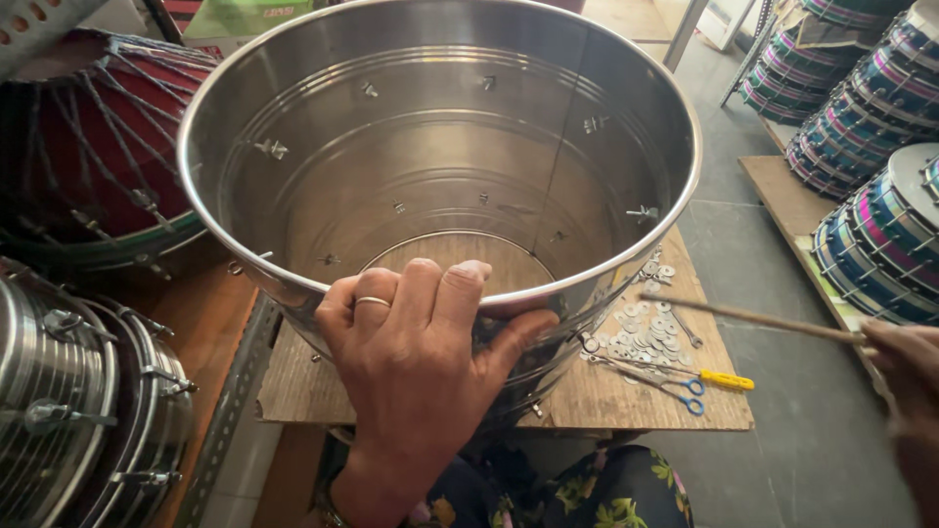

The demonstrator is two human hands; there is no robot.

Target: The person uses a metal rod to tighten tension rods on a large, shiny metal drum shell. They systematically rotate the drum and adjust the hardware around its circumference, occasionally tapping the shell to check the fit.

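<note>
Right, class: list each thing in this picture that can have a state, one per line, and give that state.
Steel drum shell: open-topped, tilted toward the camera, no skin fitted.
Left hand: gripping the shell's near rim, fingers hooked over it.
Right hand: closed on a thin wooden stick.
Scissors: lying on the wooden board; blades hard to tell.
Washers: loose in a pile.
Red drum: laced with rope.

A big steel drum shell (pixel 440 147) fills the middle of the frame, standing open on a wooden counter (pixel 606 396). The left hand (pixel 411 352) grips its near rim, fingers (pixel 445 293) hooked over the edge. At the right edge the right hand (pixel 905 367) holds a thin stick (pixel 753 318). Washers (pixel 646 328) and blue-handled scissors (pixel 675 386) lie on the counter beside the shell. Striped drums (pixel 871 147) are stacked at upper right.
</note>
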